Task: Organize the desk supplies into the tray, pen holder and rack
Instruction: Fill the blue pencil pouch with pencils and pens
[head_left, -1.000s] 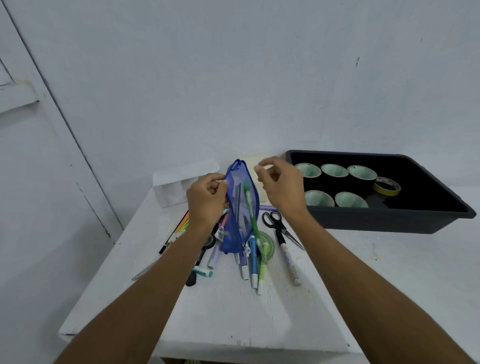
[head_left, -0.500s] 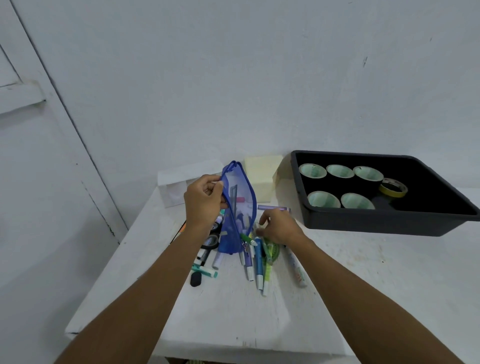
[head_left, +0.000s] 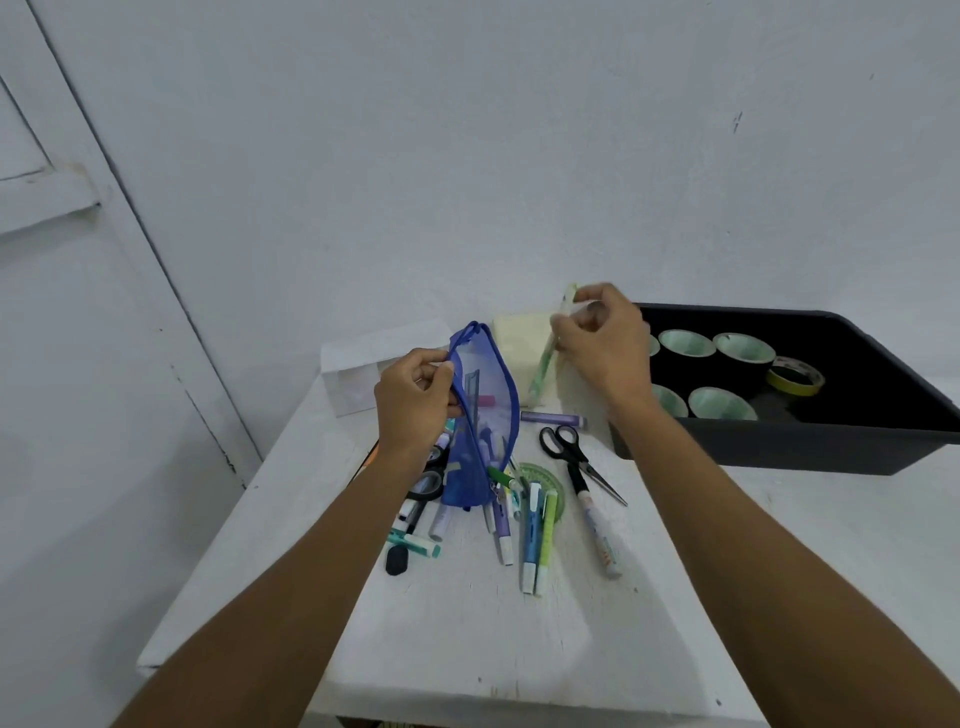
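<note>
Transfer under way: right hand (head_left: 602, 348) loaded

Black tray (head_left: 779, 447) lies beyond the right hand. Left hand (head_left: 415, 400) grips the blue mesh pouch (head_left: 483, 415) upright. Cream box (head_left: 519, 338), likely the pen holder, stands between the hands. Right hand, down in the pile (head_left: 524, 535) half a second ago, now pinches a pale green pen (head_left: 544, 364) beside that box; deposit judged next. No writing legible.

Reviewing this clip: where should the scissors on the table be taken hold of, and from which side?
Probably by the black handle loops, from above. The scissors lie flat and closed with the loops at the far end; the blades point back toward the person and run close beside a white marker.
</note>
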